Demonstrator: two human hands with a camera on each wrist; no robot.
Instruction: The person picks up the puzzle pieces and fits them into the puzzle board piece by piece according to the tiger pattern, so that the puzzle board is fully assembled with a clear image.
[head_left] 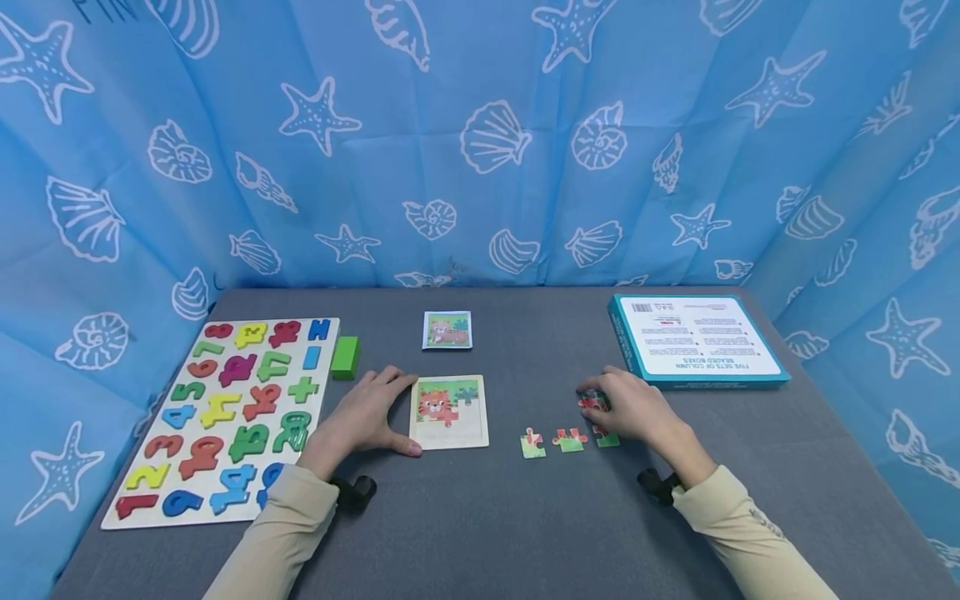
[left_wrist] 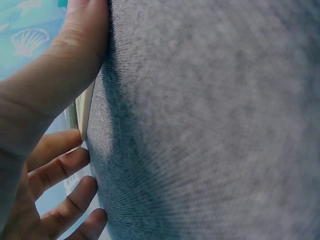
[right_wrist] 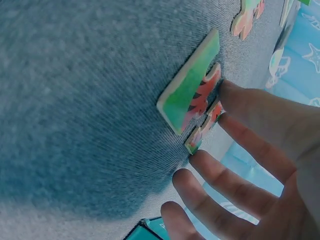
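My left hand (head_left: 367,412) rests at the left side of a square wooden puzzle board (head_left: 450,437), thumb by its lower left corner and index finger by its upper left. The board's recess holds a tiger-face piece (head_left: 435,404) and a green piece (head_left: 467,393) at upper right. Thumb and index finger of my right hand (head_left: 630,404) pinch a red and green jigsaw piece (right_wrist: 205,127), partly hidden behind the fingertips. Just below it lies another jigsaw piece (right_wrist: 195,90), flat on the table. Two more pieces, one pinkish (head_left: 533,444) and one orange and green (head_left: 570,440), lie to its left.
A number board (head_left: 330,333) with coloured numerals lies at left, a green block (head_left: 345,358) beside its upper right edge. Behind the puzzle stands a small picture card (head_left: 447,330). A teal and white box (head_left: 697,342) lies at back right, before a blue curtain (head_left: 450,192).
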